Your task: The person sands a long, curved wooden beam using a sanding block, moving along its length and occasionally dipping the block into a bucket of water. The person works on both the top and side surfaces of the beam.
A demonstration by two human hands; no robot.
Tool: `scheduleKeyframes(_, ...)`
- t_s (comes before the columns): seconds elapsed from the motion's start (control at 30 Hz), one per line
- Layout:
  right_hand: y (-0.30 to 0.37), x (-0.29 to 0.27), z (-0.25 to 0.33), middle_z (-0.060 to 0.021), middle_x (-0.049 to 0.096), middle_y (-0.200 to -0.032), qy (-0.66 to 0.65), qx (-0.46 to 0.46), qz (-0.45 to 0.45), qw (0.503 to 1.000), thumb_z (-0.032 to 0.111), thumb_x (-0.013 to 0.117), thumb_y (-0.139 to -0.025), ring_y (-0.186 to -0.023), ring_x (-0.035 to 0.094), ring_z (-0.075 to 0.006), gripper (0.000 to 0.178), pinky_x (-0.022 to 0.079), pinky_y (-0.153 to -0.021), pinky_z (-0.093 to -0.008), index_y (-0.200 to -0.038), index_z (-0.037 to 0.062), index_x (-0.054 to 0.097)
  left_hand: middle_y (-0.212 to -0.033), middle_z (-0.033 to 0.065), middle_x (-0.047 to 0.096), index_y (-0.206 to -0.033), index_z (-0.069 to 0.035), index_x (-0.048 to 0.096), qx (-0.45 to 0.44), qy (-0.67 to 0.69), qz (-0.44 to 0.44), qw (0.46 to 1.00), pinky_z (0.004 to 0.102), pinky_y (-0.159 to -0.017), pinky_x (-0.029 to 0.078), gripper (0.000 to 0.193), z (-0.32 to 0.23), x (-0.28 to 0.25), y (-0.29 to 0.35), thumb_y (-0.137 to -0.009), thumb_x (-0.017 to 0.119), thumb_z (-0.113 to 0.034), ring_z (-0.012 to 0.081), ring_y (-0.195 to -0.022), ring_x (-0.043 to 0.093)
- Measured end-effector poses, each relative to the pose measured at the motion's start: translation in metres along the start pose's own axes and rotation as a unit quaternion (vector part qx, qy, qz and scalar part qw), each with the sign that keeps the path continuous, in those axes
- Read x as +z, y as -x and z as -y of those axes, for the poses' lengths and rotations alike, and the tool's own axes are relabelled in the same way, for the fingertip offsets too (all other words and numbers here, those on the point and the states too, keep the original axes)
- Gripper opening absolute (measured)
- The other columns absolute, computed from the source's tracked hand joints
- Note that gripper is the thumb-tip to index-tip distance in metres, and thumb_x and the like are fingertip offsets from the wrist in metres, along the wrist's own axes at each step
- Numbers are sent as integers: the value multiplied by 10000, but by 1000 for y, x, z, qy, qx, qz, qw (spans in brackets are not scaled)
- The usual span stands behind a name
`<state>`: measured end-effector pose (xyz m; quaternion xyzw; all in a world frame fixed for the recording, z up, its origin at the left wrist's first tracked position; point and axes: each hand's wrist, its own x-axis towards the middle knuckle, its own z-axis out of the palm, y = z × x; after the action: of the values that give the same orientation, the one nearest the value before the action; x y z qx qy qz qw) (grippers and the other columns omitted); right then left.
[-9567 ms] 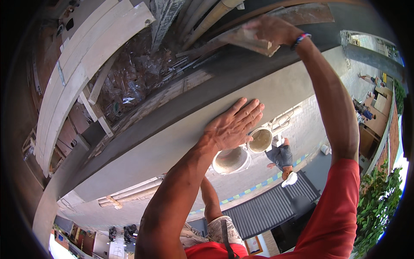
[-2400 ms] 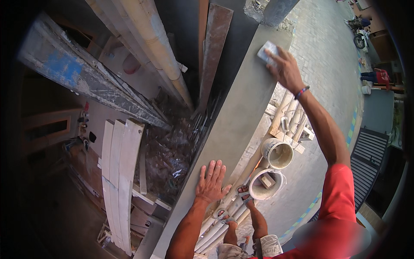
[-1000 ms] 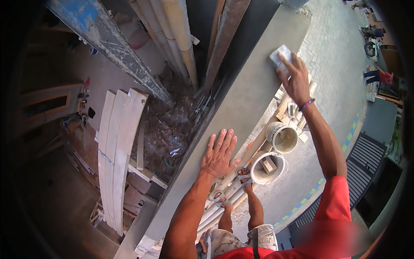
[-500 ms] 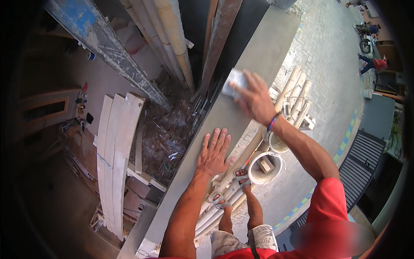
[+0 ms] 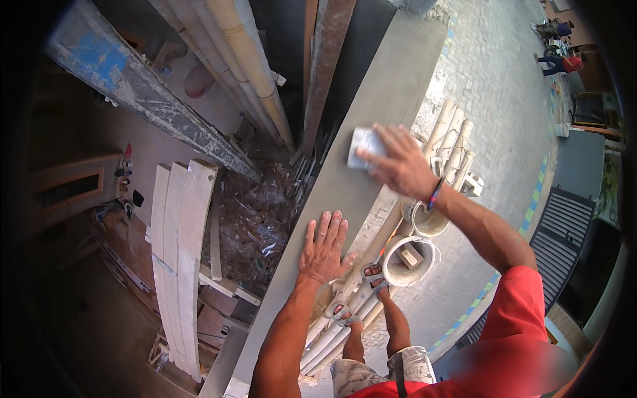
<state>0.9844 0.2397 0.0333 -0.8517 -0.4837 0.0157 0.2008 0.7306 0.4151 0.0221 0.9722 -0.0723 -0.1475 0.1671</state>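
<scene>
Right hand (image 5: 403,161) grasped a pale pad (image 5: 361,147), probably light, best held by its edges; left hand (image 5: 322,253) lay flat, grasping nothing, on a grey ledge (image 5: 406,76).

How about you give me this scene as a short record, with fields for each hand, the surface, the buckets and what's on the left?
Surface: smooth grey ledge, running diagonally
Left hand: palm down on the ledge, fingers extended, holding nothing
Right hand: holding a pale pad against the ledge, farther along than the left
Buckets: two, right of the ledge; the nearer bucket has a wooden block inside, the farther bucket is partly hidden by the right forearm
Left side: long pale planks
</scene>
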Motion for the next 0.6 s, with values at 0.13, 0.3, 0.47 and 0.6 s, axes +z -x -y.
scheduleKeyframes(0.13, -75, -74, -200, -195, 635, -1064, 206, 234, -137, 940, 338, 650, -899, -925, 626, -350, 402, 512, -839, -438, -1292, 255, 648, -1598, 186, 228, -1499, -21, 320, 31, 15, -27, 999, 560, -1195, 75, 841, -13, 2, -17, -875, 549, -537, 348, -1500, 135)
scheduleKeyframes(0.3, -85, -27, -127, -171, 587, -1173, 119, 182, -164, 962, 287, 696, -852, -1047, 587, -350, 435, 484, -912, -448, -1284, 255, 652, -1593, 188, 242, -1474, -11, 369, 14, 6, -11, 1000, 564, -1192, 90, 822, -8, 0, -12, -865, 563, -528, 355, -1492, 165)
scheduleKeyframes(0.47, -21, -10, -40, -230, 430, -1446, 31, 30, -30, 999, 303, 738, -830, -1316, 443, -384, 543, 349, -1111, -506, -1352, 336, 590, -1590, 168, 262, -1473, -25, 379, -3, -8, -20, 1000, 558, -1192, 113, 809, -1, -4, 1, -869, 555, -533, 341, -1488, 184)
scheduleKeyframes(0.6, -74, -71, -201, -187, 603, -1204, 172, 198, -139, 955, 342, 660, -891, -1050, 602, -369, 422, 475, -903, -450, -1308, 283, 635, -1578, 194, 279, -1459, -2, 386, 31, 23, -43, 998, 573, -1187, 113, 801, -15, 1, -18, -872, 551, -522, 358, -1484, 195)
